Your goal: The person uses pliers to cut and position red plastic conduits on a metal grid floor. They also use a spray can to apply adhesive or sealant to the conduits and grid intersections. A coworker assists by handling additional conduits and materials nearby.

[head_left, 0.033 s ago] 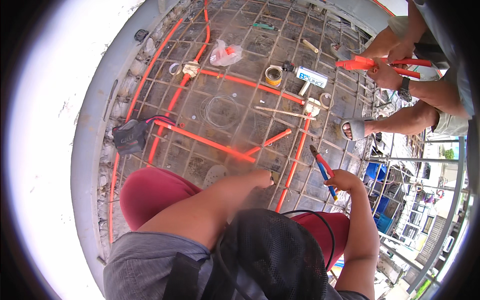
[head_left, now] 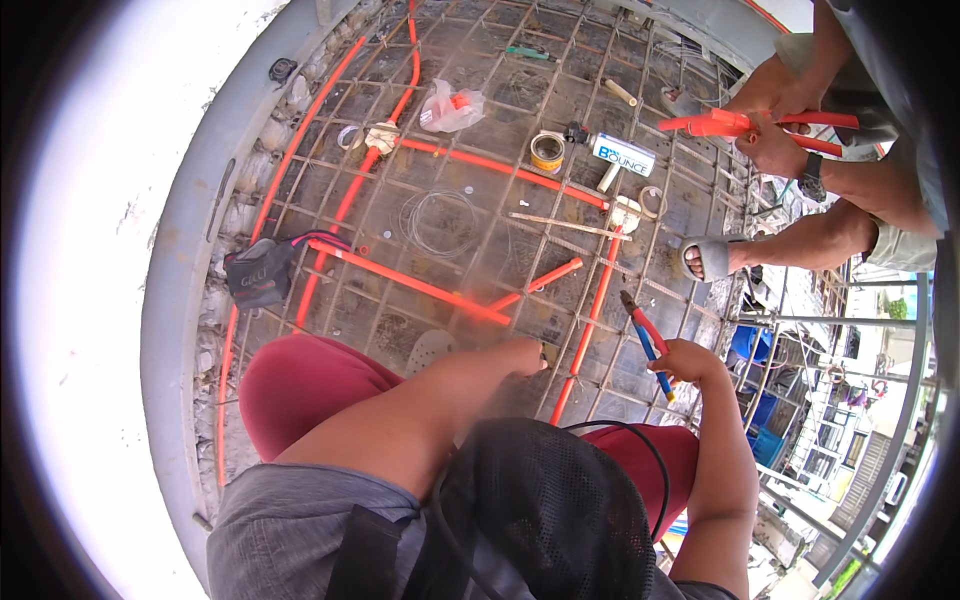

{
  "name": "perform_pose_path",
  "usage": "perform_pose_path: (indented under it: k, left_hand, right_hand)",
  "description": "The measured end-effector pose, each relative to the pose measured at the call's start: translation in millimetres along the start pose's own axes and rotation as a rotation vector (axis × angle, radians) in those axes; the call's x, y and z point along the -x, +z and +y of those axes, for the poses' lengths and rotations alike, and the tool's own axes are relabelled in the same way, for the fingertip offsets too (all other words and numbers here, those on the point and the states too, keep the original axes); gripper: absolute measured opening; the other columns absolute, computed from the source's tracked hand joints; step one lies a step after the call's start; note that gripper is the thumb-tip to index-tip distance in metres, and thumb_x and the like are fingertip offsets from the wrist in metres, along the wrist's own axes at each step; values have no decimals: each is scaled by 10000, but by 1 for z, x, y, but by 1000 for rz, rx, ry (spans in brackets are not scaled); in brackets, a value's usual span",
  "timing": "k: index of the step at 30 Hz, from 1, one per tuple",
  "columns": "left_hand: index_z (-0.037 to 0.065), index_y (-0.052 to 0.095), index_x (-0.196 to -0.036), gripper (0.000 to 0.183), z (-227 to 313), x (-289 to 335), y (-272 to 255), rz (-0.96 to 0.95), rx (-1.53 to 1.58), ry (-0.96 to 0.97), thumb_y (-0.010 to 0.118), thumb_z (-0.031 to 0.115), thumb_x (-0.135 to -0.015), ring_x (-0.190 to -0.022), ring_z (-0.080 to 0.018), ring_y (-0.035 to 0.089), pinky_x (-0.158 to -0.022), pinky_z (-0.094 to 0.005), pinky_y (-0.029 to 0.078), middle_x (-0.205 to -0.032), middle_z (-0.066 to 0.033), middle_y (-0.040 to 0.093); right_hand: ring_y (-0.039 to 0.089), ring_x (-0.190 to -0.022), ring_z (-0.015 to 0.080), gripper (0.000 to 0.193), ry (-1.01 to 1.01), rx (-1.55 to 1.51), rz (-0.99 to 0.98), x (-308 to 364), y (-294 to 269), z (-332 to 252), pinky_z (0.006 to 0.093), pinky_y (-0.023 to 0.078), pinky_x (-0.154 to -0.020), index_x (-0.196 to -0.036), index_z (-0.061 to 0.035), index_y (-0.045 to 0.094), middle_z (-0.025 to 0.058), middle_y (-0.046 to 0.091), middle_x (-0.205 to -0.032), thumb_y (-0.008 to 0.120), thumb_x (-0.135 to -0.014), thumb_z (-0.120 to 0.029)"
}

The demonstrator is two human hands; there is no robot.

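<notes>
My right hand [head_left: 688,362] is wrapped round a pair of pliers [head_left: 651,335] with one red and one blue handle. Their dark jaws point up and away over the rebar grid, and the handles stand slightly apart. My left hand [head_left: 524,357] is low over the grid, left of an orange conduit [head_left: 588,345]. Its fingers look curled, but most of them are hidden, and what they hold cannot be made out. Ahead of the left hand lie a long loose orange pipe [head_left: 410,283] and a shorter orange pipe [head_left: 540,284].
A co-worker's hands [head_left: 775,140] hold orange pipes [head_left: 720,123] at the right. White junction boxes [head_left: 381,138] join conduits on the rebar. A dark bag [head_left: 260,275], plastic bag [head_left: 452,107], tin can [head_left: 547,151], white canister [head_left: 623,155] and wire coil [head_left: 440,222] lie about.
The co-worker's hands and orange pipes have shifted slightly to the left. My hands and the pliers look unmoved.
</notes>
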State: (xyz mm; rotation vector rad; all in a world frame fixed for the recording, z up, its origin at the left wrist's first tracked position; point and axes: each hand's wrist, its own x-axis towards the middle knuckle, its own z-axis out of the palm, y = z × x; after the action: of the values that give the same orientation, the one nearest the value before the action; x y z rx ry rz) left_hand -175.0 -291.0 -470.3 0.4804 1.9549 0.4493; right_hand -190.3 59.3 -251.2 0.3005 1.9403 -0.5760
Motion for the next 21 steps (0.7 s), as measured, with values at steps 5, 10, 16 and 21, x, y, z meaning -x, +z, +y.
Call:
perform_pose_path:
  k: [5, 10, 16, 21]
  left_hand:
    - [48, 755, -1246, 478, -2, -8, -1, 25, -13, -11, 656, 470, -1046, -1163, -403, 732, -1000, -531, 558, -1216, -225, 767]
    - [30, 783, -1190, 486, -14, -28, -10, 103, -15, 15, 656, 477, -1047, -1124, -412, 747, -978, -535, 570, -1175, -240, 774]
    - [11, 807, -1174, 508, -15, -36, -19, 83, -56, 32, 650, 479, -1052, -1122, -435, 743, -972, -550, 570, -1180, -255, 775]
    - [2, 806, -1182, 518, -8, -31, -30, 73, -77, 19, 648, 479, -1054, -1144, -445, 736, -988, -550, 567, -1200, -259, 771]
  right_hand:
    - [730, -779, 227, 370, 23, -164, 49, -1, 6, 5, 390, 593, -721, -1086, 10, 733, 111, 746, -894, 769, -947, -331]
    - [725, -861, 219, 414, 12, -256, 54, -7, 9, 13, 378, 602, -761, -1188, 23, 728, 109, 749, -963, 774, -950, -313]
    - [767, -929, 257, 388, 43, -328, 6, -3, 15, 20, 403, 658, -791, -1218, 46, 681, 126, 744, -1025, 770, -965, -233]
    - [745, -1009, 264, 526, 62, -400, -1, 3, 21, 30, 427, 654, -816, -1361, 31, 619, 122, 720, -1129, 790, -963, -266]
